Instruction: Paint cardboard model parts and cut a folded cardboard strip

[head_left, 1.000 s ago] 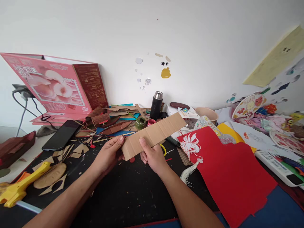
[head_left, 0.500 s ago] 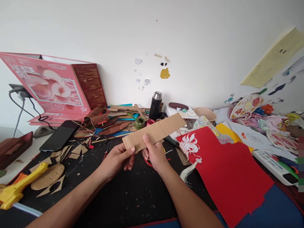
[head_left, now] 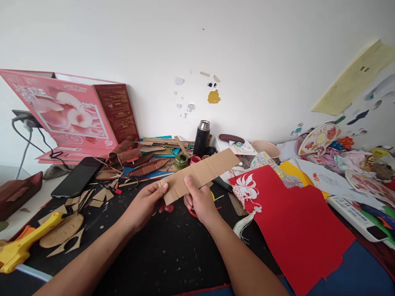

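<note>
A long strip of brown cardboard (head_left: 203, 172) with faint crosswise creases is held above the black table mat (head_left: 173, 255), slanting up to the right. My left hand (head_left: 148, 205) pinches its lower left end, thumb on top and fingers underneath. Near the middle of its lower edge my right hand (head_left: 199, 201) grips it, the thumb lying flat on its face. Something red with a curved edge shows just under my right fingers; I cannot tell whether they touch it. The far right end of the strip sticks out free.
Left lie a yellow glue gun (head_left: 37, 238), cardboard scraps and a black phone (head_left: 77, 176). Paint jars (head_left: 181, 161) and a black thermos (head_left: 202, 137) stand behind the strip. A red paper sheet (head_left: 302, 230) with a tasselled white ornament covers the right side. A pink box (head_left: 70, 111) leans behind.
My left hand has shifted slightly up and left, its thumb now on the strip's end corner. My right hand stays nearly in place, still gripping the strip.
</note>
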Tool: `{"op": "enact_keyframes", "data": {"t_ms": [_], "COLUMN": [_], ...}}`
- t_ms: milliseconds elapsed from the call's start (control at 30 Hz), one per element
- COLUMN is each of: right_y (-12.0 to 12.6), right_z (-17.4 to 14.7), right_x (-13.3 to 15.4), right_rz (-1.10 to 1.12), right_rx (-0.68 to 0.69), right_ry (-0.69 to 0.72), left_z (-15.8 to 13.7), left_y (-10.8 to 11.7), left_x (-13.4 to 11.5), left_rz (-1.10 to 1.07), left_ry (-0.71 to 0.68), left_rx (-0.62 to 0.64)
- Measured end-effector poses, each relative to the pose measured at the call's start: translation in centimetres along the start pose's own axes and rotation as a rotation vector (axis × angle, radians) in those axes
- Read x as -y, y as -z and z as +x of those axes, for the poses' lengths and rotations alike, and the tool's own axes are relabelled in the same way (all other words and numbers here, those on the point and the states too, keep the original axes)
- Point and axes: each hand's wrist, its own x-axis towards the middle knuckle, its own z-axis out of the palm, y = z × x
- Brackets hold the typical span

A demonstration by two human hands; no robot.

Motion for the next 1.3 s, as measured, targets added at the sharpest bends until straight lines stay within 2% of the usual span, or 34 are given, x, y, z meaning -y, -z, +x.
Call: {"op": "enact_keyframes", "data": {"t_ms": [233,467,700,833,1000,1100,1300], "right_y": [-0.1,-1.1,-0.4,-0.4,-0.9,-0.8,-0.2], "right_z": [-0.2,-1.2,-0.7,-0.8,-1.3,-1.3,-1.1], "right_x": [0.2,0.6,0.2,0.2,0.3,0.3,0.2], "right_rz": [0.017,0.096,0.023,-0.037,-0.011,-0.031,-0.115], "right_rx": [0.053,0.067,0.096,0.119,0.113,0.106,0.169], "right_ry": [-0.017,0.012,0.014,0.004,0.015,0.005,-0.025], "left_z": [0.1,-0.4,-0.1,0.0,-0.1,-0.1,-0.4], "left_y": [0.3,-0.2,0.7,1.2,0.9,0.8,1.8], "left_x": [-0.2,-0.5,-0.7,-0.7,-0.4,-0.5,-1.3], "left_rz": [-0.094,-0.181,-0.061,0.038,-0.078,-0.061,0.161], "left_ry": [0.089,0.003,0.034,0.018,0.003,0.024,0.059], "left_rx": [-0.02,0.1,-0.017,-0.031,-0.047,-0.023,0.137]}}
